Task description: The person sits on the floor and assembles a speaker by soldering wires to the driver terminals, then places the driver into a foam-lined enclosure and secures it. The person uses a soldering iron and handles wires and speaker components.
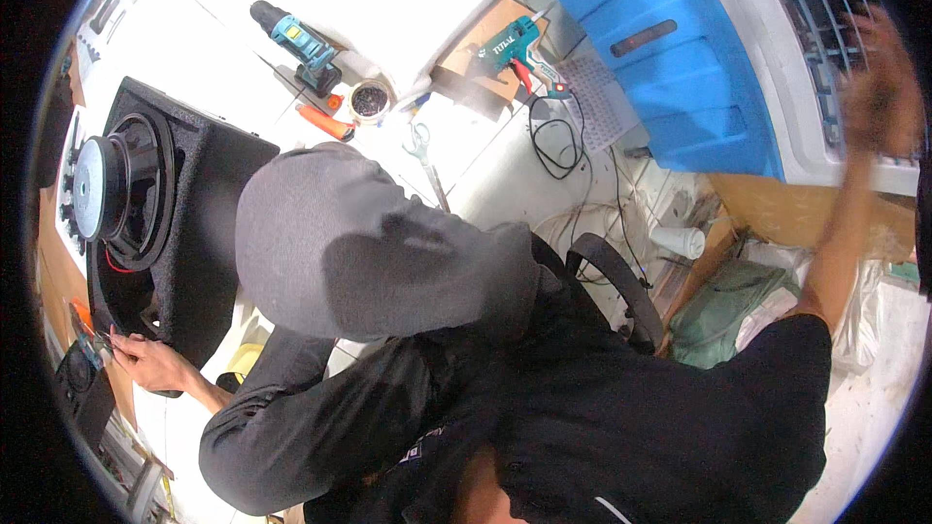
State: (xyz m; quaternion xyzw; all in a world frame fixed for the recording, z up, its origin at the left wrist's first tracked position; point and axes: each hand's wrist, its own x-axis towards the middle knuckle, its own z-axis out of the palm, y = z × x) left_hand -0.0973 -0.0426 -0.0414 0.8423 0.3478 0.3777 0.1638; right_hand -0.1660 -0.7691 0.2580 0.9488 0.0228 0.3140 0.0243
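Observation:
My left hand [153, 363] is closed at the lower left, by the bottom corner of a black carpet-covered speaker box [209, 160]. Its fingertips grip a small dark item with orange [82, 314] beside it; I cannot make out its kind. A large speaker driver [146, 192] sits on the box with its silver magnet [98, 188] facing out and a red wire [116, 262] below it. Far to the right, my right hand [882, 97] is raised before the barred grille [811, 0] of a blue and white plastic crate [670, 68]. Motion smears its fingers.
On the white tiled floor lie a teal cordless drill [303, 47], an orange-handled tool [325, 123], a jar of screws [370, 100], scissors [424, 157] and a teal glue gun [519, 47] with a black cord. A white cup [678, 242] and a green bag [728, 311] lie right.

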